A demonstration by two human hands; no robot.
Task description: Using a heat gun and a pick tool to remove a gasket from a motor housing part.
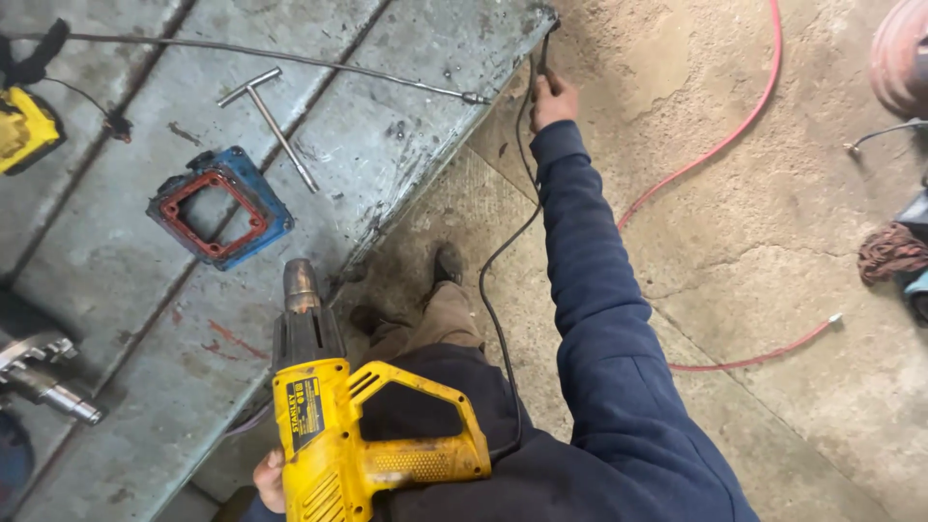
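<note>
My left hand (269, 480) grips the back end of a yellow heat gun (333, 416), its metal nozzle pointing up toward the edge of a grey metal workbench (406, 58). My right hand (553, 100) is stretched out to the far corner of the bench and is closed around the gun's black power cord (498, 261), which hangs down past my leg. On the bench lies a blue square frame with a red gasket (220, 206), a little left of the nozzle.
A T-handle wrench (271, 121) and a long thin rod (290, 60) lie on the bench. A yellow tool (21, 128) sits at the left edge, metal parts (43, 377) lower left. A red hose (735, 135) crosses the concrete floor; a rag (889, 251) lies at right.
</note>
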